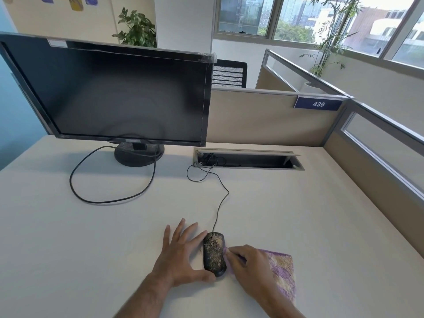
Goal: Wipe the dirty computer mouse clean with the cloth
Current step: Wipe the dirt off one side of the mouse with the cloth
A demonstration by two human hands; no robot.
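Observation:
A black wired computer mouse (214, 253), speckled with yellowish dirt, lies on the white desk (91, 237) near its front edge. My left hand (181, 253) lies flat beside the mouse's left side, fingers spread and straight, with the thumb touching the mouse's near end. A purple and yellow cloth (283, 269) lies on the desk just right of the mouse. My right hand (249, 262) rests on the cloth and pinches its left edge close against the mouse's right side.
A black monitor (110, 92) stands at the back left, its cable (75, 180) looped across the desk. The mouse cord (221, 200) runs back to an open cable tray (247, 159). Beige partitions (263, 118) border the back and right.

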